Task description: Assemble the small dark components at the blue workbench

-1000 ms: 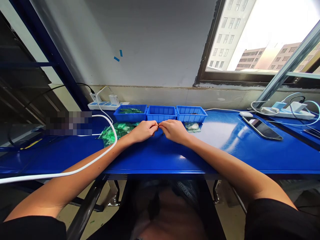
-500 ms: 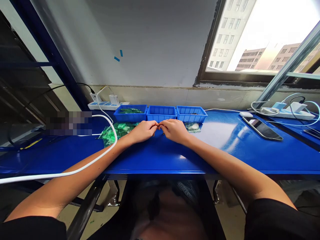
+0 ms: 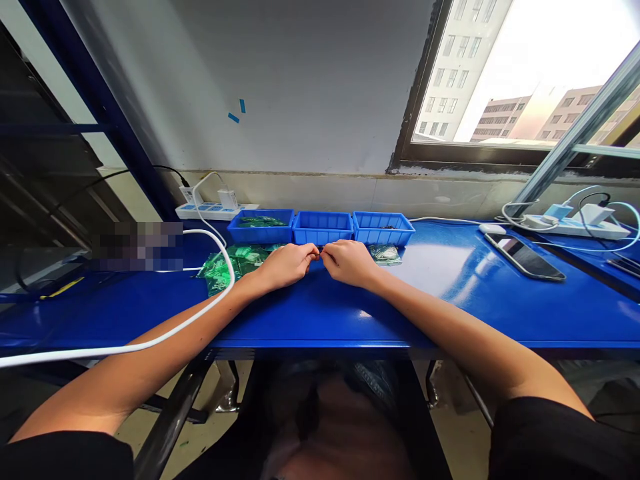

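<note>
My left hand (image 3: 291,264) and my right hand (image 3: 347,261) meet fingertip to fingertip above the blue table, both closed in a pinch. Something small and dark shows between the fingertips, too small to name. Just behind the hands stands the middle blue bin (image 3: 323,235). The left blue bin (image 3: 261,233) holds green pieces, and the right blue bin (image 3: 384,236) has a few small dark bits inside. Beside my left wrist lie green plastic packets (image 3: 235,263). A small clear bag (image 3: 385,255) rests to the right of my right hand.
A thick white cable (image 3: 227,287) arches over my left forearm. Power strips with plugs stand at the back left (image 3: 215,212) and back right (image 3: 590,225). A phone (image 3: 525,256) lies on the right of the table (image 3: 450,313), with a white case (image 3: 492,229) behind it.
Both hands stay in nearly the same place. Their fingertips have shifted slightly to the right and a little apart, and the small dark thing between them shows more.
</note>
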{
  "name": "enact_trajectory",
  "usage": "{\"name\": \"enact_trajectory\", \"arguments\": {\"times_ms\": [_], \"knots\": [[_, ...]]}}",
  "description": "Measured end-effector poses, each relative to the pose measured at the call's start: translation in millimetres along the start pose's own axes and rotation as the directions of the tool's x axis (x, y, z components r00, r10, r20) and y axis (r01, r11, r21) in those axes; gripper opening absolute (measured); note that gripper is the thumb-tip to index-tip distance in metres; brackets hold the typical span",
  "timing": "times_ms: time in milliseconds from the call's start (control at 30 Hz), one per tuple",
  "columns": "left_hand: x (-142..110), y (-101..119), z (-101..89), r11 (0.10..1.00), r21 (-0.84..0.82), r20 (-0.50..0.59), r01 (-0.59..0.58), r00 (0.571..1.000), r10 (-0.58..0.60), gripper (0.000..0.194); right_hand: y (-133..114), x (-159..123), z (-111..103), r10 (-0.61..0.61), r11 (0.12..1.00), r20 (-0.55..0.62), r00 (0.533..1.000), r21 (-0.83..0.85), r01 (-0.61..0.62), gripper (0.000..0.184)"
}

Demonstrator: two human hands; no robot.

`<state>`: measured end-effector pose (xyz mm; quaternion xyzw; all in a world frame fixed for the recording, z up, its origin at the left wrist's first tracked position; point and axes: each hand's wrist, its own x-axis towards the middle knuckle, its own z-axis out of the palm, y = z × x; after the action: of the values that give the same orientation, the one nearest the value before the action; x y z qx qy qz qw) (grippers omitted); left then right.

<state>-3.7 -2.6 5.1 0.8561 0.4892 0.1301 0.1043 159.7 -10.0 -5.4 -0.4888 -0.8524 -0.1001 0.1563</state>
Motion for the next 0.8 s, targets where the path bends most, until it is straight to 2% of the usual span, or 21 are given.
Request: {"name": "enact_trajectory", "arguments": {"times_ms": [333,600,800], "knots": [[0.0,1.2,-0.8,0.999,0.025,-0.026,0.039,0.999,-0.039,0.032,-0.2,0.0,1.0,-0.023,1.000,-0.018,1.000,0.000,0.023,0.026],[4.5,-7.3,5.5,0.981,-0.169,-0.127,-0.095,0.989,0.074,0.040,-1.1,0.0,-0.7,0.009,1.000,-0.034,0.999,0.021,-0.008,0.029],[3.9,-5.6,5.3,0.964,-0.246,-0.175,-0.099,0.983,0.056,0.038,0.8,0.5,1.3,0.021,0.997,-0.050,0.999,0.076,-0.017,0.029]]}}
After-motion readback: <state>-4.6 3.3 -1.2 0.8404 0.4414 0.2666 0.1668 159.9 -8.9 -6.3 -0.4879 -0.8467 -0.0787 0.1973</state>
